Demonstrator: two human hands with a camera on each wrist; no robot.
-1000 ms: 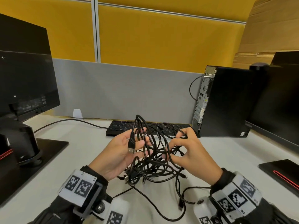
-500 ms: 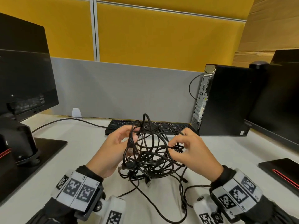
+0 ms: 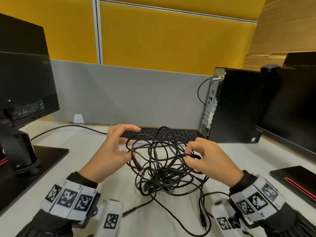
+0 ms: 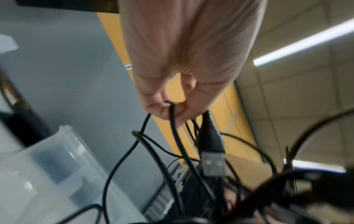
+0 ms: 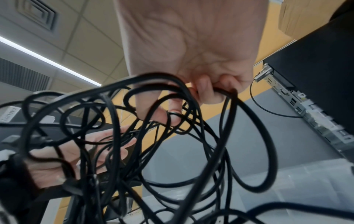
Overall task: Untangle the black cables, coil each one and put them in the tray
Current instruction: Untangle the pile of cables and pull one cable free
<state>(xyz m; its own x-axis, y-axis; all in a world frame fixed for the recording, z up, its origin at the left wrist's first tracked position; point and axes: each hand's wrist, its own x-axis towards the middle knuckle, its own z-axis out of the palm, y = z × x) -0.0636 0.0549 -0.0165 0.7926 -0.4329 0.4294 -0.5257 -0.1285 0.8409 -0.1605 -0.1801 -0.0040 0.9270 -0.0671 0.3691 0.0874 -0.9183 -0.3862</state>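
A tangle of black cables (image 3: 162, 166) hangs between my two hands just above the white desk, and loose ends trail toward me. My left hand (image 3: 119, 147) pinches a thin strand (image 4: 172, 110) at the tangle's left side. A USB plug (image 4: 213, 165) dangles just below those fingers. My right hand (image 3: 200, 156) grips a few strands (image 5: 224, 92) at the right side, fingers curled round them. A translucent plastic tray (image 4: 47, 166) shows only in the wrist views, low beside the hands (image 5: 296, 181).
A black keyboard (image 3: 179, 134) lies just behind the tangle. A PC tower (image 3: 236, 106) stands at the right with a monitor (image 3: 294, 108) and its base (image 3: 294, 182). Another monitor (image 3: 22, 82) on a stand (image 3: 44, 161) fills the left. A grey partition backs the desk.
The USB plug my left hand held up now hangs below it, and that hand has shifted to a thin strand. My hands have drawn apart, spreading the tangle wider.
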